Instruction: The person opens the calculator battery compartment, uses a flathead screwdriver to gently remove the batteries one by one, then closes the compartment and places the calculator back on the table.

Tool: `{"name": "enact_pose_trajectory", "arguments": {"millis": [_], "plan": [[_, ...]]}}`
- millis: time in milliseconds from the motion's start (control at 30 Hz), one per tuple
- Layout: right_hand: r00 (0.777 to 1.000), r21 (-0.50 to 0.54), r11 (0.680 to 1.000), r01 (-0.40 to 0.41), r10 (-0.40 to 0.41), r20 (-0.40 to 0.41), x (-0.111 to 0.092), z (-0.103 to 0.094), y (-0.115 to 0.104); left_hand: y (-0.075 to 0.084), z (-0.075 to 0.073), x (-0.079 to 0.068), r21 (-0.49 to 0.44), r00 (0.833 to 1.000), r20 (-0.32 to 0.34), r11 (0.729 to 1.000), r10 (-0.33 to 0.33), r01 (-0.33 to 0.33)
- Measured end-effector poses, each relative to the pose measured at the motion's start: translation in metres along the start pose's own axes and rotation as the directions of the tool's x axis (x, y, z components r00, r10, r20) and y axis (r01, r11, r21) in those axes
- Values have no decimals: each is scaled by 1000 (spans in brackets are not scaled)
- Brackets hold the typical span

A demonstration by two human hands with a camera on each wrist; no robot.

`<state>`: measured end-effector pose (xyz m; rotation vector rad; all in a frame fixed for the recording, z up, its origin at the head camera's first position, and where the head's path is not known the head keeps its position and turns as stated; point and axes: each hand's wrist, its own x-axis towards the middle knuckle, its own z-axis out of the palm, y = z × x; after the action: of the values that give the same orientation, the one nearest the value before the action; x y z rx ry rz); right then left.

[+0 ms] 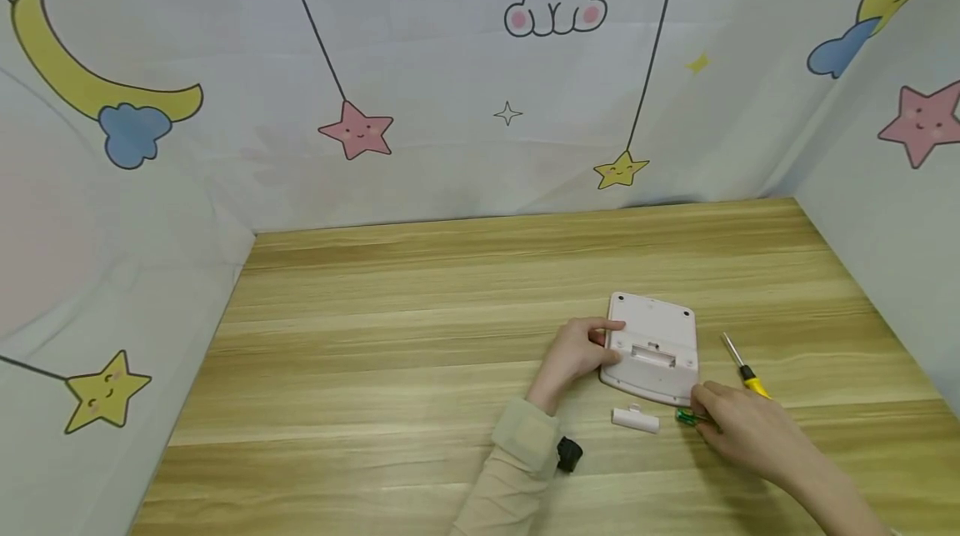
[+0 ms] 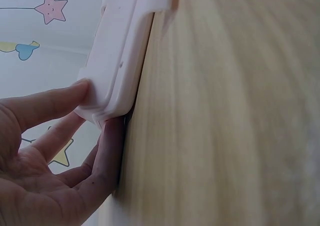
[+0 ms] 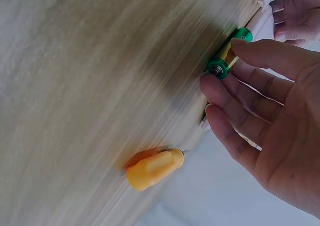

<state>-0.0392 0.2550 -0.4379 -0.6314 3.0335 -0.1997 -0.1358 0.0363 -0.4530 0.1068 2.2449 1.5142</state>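
Observation:
A pale pink calculator lies with its underside up, its battery compartment uncovered. My left hand grips its left edge; in the left wrist view, the thumb and fingers of the left hand hold the calculator's rounded corner from both faces. My right hand is just off the calculator's near right corner. Between its thumb and fingers it pinches a green and gold battery, just above the table. Near the calculator's front edge lies the small pink battery cover.
A screwdriver with a yellow handle lies right of the calculator, partly behind the right hand. Beside the left sleeve is a small black object. Printed fabric walls enclose the wood-grain table at the back and sides.

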Motion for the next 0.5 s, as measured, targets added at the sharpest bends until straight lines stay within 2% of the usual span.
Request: {"name": "enact_pose_trajectory", "arguments": {"millis": [500], "plan": [[1000, -7, 1000, 7, -7, -2, 2, -3, 2, -1, 0, 1, 1, 1000, 0, 1000, 0, 0]]}}
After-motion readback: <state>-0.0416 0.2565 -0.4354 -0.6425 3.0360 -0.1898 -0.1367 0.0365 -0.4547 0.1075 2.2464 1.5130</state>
